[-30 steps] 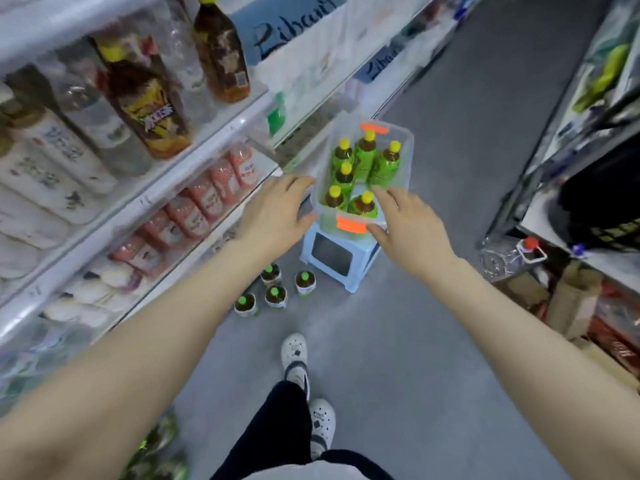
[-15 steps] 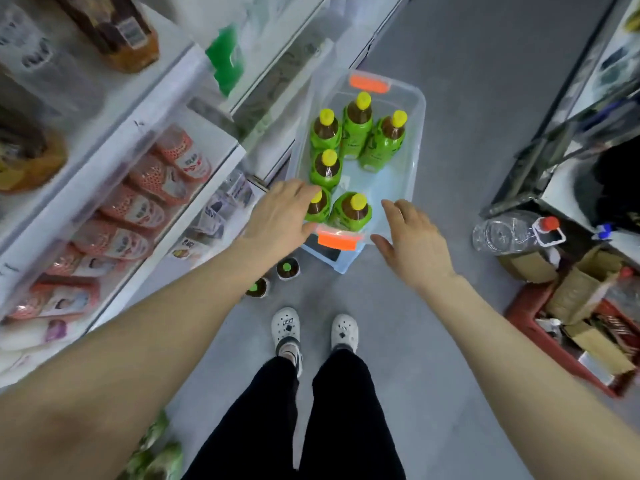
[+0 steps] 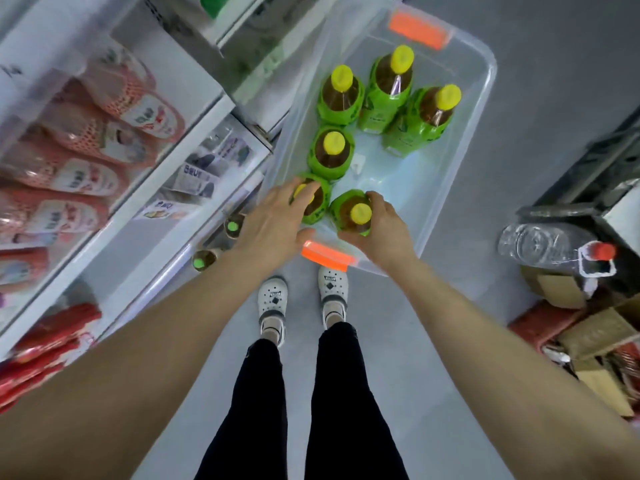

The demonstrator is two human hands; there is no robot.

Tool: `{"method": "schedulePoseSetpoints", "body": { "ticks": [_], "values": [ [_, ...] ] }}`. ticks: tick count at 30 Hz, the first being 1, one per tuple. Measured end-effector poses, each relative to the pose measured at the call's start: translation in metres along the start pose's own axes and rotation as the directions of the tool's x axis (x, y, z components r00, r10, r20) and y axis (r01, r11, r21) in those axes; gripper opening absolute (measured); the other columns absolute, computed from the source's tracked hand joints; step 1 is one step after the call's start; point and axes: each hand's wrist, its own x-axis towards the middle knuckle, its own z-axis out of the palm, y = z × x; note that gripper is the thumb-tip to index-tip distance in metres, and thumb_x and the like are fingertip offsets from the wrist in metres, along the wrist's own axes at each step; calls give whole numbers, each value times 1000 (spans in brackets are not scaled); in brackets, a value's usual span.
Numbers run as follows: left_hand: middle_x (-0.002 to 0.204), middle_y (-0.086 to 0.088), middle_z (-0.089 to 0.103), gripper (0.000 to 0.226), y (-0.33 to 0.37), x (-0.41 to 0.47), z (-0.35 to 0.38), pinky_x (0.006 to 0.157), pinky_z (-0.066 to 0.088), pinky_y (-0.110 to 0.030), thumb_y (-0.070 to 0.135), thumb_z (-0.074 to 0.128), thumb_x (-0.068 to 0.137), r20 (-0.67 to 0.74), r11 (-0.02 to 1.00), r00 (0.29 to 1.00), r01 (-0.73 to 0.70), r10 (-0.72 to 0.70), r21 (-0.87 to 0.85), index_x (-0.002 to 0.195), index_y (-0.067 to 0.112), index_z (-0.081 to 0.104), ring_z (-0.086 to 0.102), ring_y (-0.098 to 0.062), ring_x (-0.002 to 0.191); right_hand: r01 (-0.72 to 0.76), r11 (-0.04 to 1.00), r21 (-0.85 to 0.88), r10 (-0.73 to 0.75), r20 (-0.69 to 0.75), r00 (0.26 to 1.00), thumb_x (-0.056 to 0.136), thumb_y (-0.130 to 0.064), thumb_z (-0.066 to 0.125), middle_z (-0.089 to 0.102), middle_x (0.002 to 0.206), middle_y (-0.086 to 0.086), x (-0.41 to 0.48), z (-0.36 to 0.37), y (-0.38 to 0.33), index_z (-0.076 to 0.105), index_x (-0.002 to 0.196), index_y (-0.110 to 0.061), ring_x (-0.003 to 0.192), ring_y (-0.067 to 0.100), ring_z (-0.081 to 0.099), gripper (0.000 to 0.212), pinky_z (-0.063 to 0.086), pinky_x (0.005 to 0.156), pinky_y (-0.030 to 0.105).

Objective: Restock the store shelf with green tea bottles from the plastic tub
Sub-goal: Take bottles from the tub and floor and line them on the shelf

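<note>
1. Shelf (image 3: 121,220) on the left is showing red mesh packs (image 3: 86,174), and I'm not spotting any green tea on it, so restocking looks like it's only just getting going. A couple of small green-capped bottles (image 3: 232,227) are sitting on the floor by its base.
2. Left hand (image 3: 273,223) is reaching into the tub (image 3: 398,192), fingers curling over the cap and shoulder of the near-left bottle (image 3: 317,206), thumb tucking in on the near side by the orange latch (image 3: 325,254).
3. Right hand (image 3: 381,230) is wrapping the near-right bottle (image 3: 353,211) around its shoulder, thumb and fingers on opposite sides.
4. So I'm reading this as the pick-up step, 2 bottles at once. Next move is probably calling for a straight lift clear of the tub wall, then a swing left to the shelf.
5. Looks-wise: 6 bottles are standing upright in the clear tub, brown tea, bright green wraps, yellow caps. The 4 other bottles (image 3: 334,150) are clustering toward the far end.
6. Over on the right, a big clear jug (image 3: 543,242) is lying near some cardboard, well apart from the tub.
</note>
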Motion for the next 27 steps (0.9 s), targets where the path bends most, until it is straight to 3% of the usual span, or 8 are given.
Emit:
{"method": "schedulePoseSetpoints", "body": {
  "ticks": [7,11,14,16,19,21,24,27],
  "values": [
    [150,-5,35,76,3,8,-2,97,46,-44,31,70,85,-6,998,1000,26,-27,-57,150,23,32,47,-31,126,-4,1000,16,4,-32,999,76,-36,78,64,118,11,18,-8,0,45,132,-13,105,38,58,69,34,73,32],
    [152,-5,32,80,3,4,-12,99,44,-44,28,71,85,22,994,999,43,-41,-101,152,21,28,45,-30,129,21,998,66,-17,-63,998,73,-30,79,66,96,3,14,-35,-7,51,126,-16,99,35,60,62,38,73,31],
    [152,-5,33,83,9,-3,-23,107,39,-41,26,74,82,-31,987,999,6,-11,-158,151,20,30,38,-26,135,83,982,170,-67,-98,993,69,-31,83,63,92,-8,3,-68,-12,56,120,-25,95,24,61,58,44,78,29],
    [154,-1,31,85,16,-7,-34,109,29,-29,29,74,82,-36,969,999,3,-12,-247,153,24,27,35,-20,137,160,955,250,-145,-79,986,65,-32,86,66,95,-16,-7,-98,-20,59,117,-33,92,11,61,59,48,84,25],
    [154,4,34,93,28,-9,-51,111,32,-29,37,79,77,10,853,998,58,-61,-519,152,34,24,41,-15,134,289,890,351,-305,-10,952,63,-31,86,70,96,-18,-20,-145,-46,65,115,-29,87,2,62,56,50,85,24],
    [149,8,42,100,36,-10,-66,109,38,-32,42,83,71,30,753,997,79,-78,-653,151,37,23,46,-9,129,318,850,421,-372,52,927,70,-15,86,71,86,-17,-27,-171,-66,67,110,-17,79,1,63,44,50,77,23],
    [132,23,53,102,41,-16,-88,105,38,-16,34,90,64,117,595,992,122,-46,-794,147,32,31,52,11,117,298,802,518,-434,161,887,78,6,76,68,73,-25,-27,-189,-93,64,105,-12,72,-9,61,34,44,72,7],
    [124,9,65,96,34,-29,-92,103,48,-38,39,94,55,172,435,983,183,-65,-882,136,26,43,60,-5,116,265,783,562,-458,233,858,79,-14,80,75,102,-5,-21,-175,-110,64,119,-14,95,13,70,44,52,89,25]
  ]
}}
